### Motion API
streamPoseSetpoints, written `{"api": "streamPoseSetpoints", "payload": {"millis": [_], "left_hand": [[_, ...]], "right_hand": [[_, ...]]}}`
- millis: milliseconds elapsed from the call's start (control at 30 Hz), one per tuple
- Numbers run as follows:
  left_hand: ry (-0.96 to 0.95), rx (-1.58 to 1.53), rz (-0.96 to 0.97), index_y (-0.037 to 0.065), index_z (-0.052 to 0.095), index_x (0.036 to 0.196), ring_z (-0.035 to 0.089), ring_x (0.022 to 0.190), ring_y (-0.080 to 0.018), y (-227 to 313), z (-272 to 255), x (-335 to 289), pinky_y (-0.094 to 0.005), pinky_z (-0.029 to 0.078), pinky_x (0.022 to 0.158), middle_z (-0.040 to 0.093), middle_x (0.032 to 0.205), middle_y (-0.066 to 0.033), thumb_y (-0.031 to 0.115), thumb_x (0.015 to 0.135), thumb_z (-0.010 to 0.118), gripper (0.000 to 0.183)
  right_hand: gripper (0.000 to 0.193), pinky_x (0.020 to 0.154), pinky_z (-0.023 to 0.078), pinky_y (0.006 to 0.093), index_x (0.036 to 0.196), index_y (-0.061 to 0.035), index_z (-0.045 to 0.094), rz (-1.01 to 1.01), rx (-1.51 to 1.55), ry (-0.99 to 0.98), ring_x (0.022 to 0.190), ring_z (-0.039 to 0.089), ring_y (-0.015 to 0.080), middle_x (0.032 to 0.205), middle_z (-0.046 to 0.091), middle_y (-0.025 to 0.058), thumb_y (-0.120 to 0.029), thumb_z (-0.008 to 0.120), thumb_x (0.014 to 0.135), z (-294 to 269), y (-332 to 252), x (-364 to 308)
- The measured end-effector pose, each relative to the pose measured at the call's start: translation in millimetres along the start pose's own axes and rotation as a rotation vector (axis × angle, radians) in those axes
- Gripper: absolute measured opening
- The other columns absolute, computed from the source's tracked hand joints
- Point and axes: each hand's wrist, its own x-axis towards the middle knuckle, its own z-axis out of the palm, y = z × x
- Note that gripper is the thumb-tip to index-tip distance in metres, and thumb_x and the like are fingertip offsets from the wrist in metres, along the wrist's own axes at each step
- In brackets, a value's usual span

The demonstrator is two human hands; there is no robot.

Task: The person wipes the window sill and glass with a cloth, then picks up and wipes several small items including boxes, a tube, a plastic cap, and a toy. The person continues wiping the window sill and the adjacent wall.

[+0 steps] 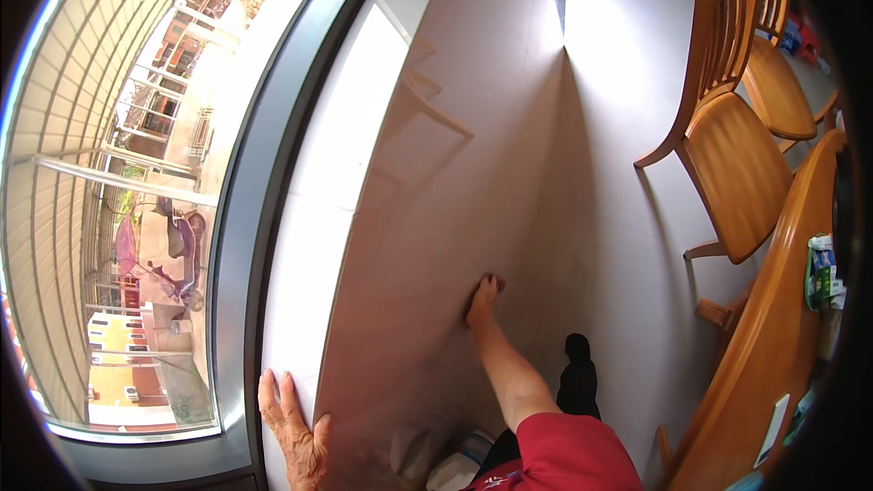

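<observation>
My left hand [296, 436] rests on the white window sill [332, 182], its fingers spread over the edge and holding nothing. Lower down, my right arm in a red sleeve [577, 450] reaches out to the glossy pale wall [409, 245] under the sill. There my right hand [483, 302] presses against the surface with its fingers curled together. A small brownish bit shows at the fingertips, too small to name. One black shoe [577, 350] of mine stands on the floor to the right of that arm.
A dark window frame [241, 218] runs along the left, with a parked scooter [186, 250] outside. Wooden chairs [737, 173] and a wooden table [727, 391] stand on the right. Plastic bags [455, 468] lie near the wall's foot, close to me.
</observation>
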Motion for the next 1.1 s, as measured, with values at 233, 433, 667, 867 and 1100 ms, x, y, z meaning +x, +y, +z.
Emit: {"api": "streamPoseSetpoints", "payload": {"millis": [233, 433, 667, 867, 1100], "left_hand": [[-0.009, 0.001, 0.057, 0.011, 0.030, 0.146, 0.018, 0.138, -0.0388, -7.9, 0.8, -4.8, -0.0496, 0.016, 0.111, 0.019, 0.151, -0.0207, 0.036, 0.088, 0.062, 0.071], [0.048, -0.021, 0.140, 0.009, 0.028, 0.148, 0.021, 0.138, -0.0358, -14.6, 3.5, -4.0, -0.0472, 0.015, 0.112, 0.023, 0.149, -0.0209, 0.049, 0.091, 0.052, 0.073], [0.138, -0.524, 0.240, 0.001, 0.024, 0.148, 0.023, 0.138, -0.0343, -40.3, 9.6, 2.4, -0.0440, 0.013, 0.113, 0.028, 0.149, -0.0211, 0.078, 0.085, 0.026, 0.099], [0.101, -0.529, 0.197, 0.004, 0.026, 0.147, 0.020, 0.140, -0.0337, -32.7, 2.4, -1.3, -0.0462, 0.010, 0.113, 0.027, 0.150, -0.0205, 0.078, 0.085, 0.028, 0.096], [0.087, -0.398, 0.170, 0.011, 0.032, 0.147, 0.020, 0.140, -0.0341, -28.3, -0.1, -6.1, -0.0464, 0.011, 0.113, 0.026, 0.150, -0.0191, 0.073, 0.085, 0.039, 0.088]], "right_hand": [[0.050, 0.111, 0.023, 0.0373, 0.143, -0.0050, 0.037, -0.801, -0.233, -0.123, 0.138, 0.030, 0.0305, 0.149, 0.034, 0.0147, -0.023, 0.041, 0.097, 103.1, -199.0, -80.8], [0.051, 0.111, 0.020, 0.0513, 0.141, -0.0065, 0.041, -1.444, -0.163, -0.389, 0.132, 0.034, 0.0423, 0.141, 0.040, 0.0203, -0.018, 0.050, 0.093, 86.8, -196.7, -274.3], [0.032, 0.108, 0.025, 0.0558, 0.115, -0.0104, 0.063, -1.797, -0.386, -0.663, 0.129, 0.038, 0.0328, 0.129, 0.052, 0.0100, -0.017, 0.059, 0.084, 24.5, -111.6, -380.1], [0.013, 0.102, 0.035, 0.0504, 0.087, -0.0101, 0.068, -2.115, -0.560, -0.377, 0.117, 0.051, 0.0276, 0.113, 0.063, 0.0069, -0.018, 0.058, 0.083, 75.8, -207.7, -345.1], [0.026, 0.102, 0.040, 0.0420, 0.112, -0.0077, 0.062, -1.692, -0.297, -0.219, 0.122, 0.049, 0.0338, 0.122, 0.058, 0.0140, -0.020, 0.055, 0.091, 138.0, -315.1, -251.3]]}}
